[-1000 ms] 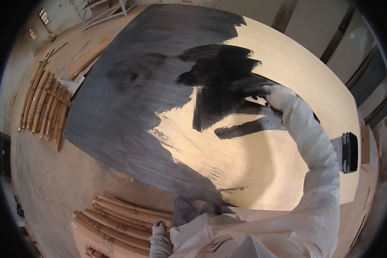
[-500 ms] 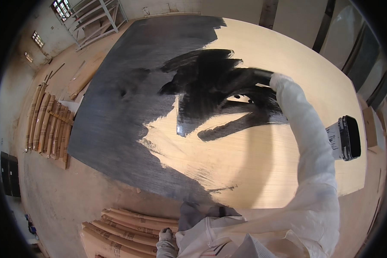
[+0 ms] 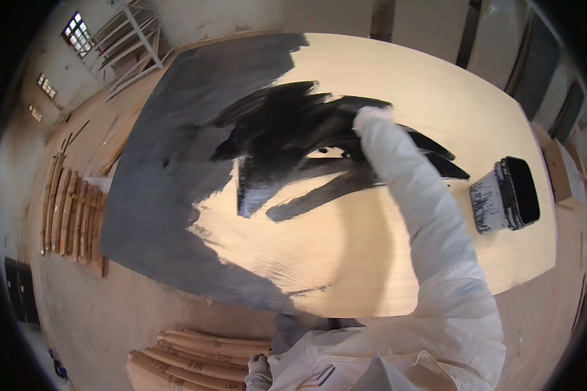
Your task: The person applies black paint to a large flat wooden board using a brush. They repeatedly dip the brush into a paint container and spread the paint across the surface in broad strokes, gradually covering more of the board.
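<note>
the right hand [image 3: 374, 118] is at the right end of the black paint [image 3: 274, 124], which lies across the middle of the pale panel [image 3: 319, 260]; its grip is hidden, so whether it is clamped on anything cannot be told. the left hand [image 3: 259, 366] is low beside the body, near stacked cartons [image 3: 189, 357]; its grip cannot be made out. grey coating [image 3: 156, 176] covers the panel's left part; a smeared bucket [image 3: 488, 202] is on its right.

Gap btwn R arm [image 3: 414, 189] & bucket [image 3: 489, 205]
</note>
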The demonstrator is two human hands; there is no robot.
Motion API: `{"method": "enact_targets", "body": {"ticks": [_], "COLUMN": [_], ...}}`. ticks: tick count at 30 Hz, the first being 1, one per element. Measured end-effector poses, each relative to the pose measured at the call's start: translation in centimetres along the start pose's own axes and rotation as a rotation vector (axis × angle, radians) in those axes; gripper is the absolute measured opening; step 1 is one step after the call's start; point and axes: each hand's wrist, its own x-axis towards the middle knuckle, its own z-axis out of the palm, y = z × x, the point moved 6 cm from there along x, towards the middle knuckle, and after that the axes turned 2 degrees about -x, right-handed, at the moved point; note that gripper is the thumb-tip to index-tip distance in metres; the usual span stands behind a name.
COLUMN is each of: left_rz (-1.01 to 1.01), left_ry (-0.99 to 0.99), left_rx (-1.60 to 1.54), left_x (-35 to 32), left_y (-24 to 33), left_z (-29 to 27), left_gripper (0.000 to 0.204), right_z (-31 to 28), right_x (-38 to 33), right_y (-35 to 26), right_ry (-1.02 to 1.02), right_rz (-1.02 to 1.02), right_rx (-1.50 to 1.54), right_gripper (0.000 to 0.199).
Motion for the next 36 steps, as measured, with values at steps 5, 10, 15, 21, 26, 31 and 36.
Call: {"method": "enact_targets", "body": {"ticks": [5, 10, 15, 21, 26, 31, 36], "left_rz": [-0.012, -0.172, -0.057, 0.04, 0.445, 0.123, 0.06], "left_ry": [0.028, 0.106, 0.013, 0.014, -0.021, 0.088, 0.121], "left_rx": [0.303, 0.084, 0.043, 0.146, 0.64, 0.271, 0.222], "left_x": [3.5, 3.9, 3.2, 2.0, 2.6, 0.3, -0.2], "left_y": [-3.2, -3.0, -3.3, 0.4, 2.2, 2.1, -1.2], "left_z": [-0.7, -1.3, -0.2, 1.4, 0.9, -2.5, -3.6], "left_gripper": [0.027, 0.03, 0.026, 0.026, 0.025, 0.022, 0.023], "right_z": [2.3, 5.9, 7.1, 5.4, 5.8, 7.0, 10.9], "right_x": [-4.3, -2.0, -4.9, -1.6, -1.1, -2.4, -7.5], "right_y": [-1.1, 19.0, 10.9, 18.7, 9.6, 18.1, 21.6], "right_ry": [-0.04, -0.133, -0.018, -0.047, 0.047, -0.063, 0.034], "right_rz": [-0.078, 0.307, 0.236, 0.333, 0.142, 0.267, 0.365], "right_rx": [0.218, 0.393, 0.193, 0.465, 0.363, 0.352, 0.343], "right_gripper": [0.044, 0.035, 0.042, 0.041, 0.039, 0.038, 0.038]}}
